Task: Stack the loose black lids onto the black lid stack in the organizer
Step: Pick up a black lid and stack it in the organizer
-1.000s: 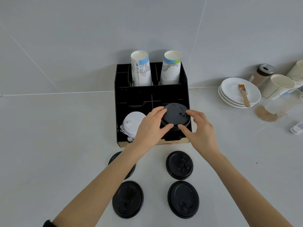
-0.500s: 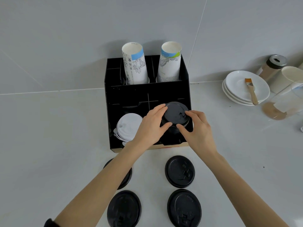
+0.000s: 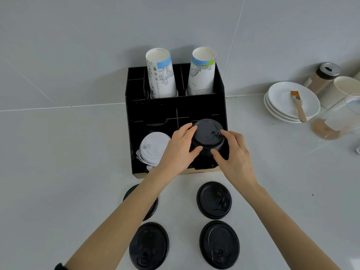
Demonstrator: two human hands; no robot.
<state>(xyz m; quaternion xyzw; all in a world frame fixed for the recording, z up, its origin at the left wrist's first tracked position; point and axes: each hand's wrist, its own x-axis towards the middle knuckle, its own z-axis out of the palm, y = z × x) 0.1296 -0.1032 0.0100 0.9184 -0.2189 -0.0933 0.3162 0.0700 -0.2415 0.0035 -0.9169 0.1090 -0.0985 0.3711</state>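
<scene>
From the head view, the black organizer (image 3: 176, 112) stands at the far middle of the pale bench (image 3: 68, 172), its back against the wall, with open bench to its left and a wide clear strip on its right before the stacked white plates (image 3: 280, 106). The black lid stack (image 3: 207, 136) sits in the organizer's near right compartment, just right of the white lid stack (image 3: 153, 147) in the near left one. The left hand (image 3: 178, 151) curls round the stack's left side, fingers on the top lid's rim and thumb on its near edge. The right hand (image 3: 236, 152) cups the right side the same way, so both hold the top of the stack between them.

Four loose black lids lie flat on the near bench, apart from one another: one (image 3: 213, 200) near right of the organizer, one (image 3: 219, 244) nearer still, one (image 3: 149, 245) at near left, and one (image 3: 152, 208) mostly hidden under the left forearm. The lids are matte black discs with raised rims and moulded sip tabs.

Two printed paper cup stacks (image 3: 161, 75) stand in the far compartments; their lettering is too small to read.
</scene>
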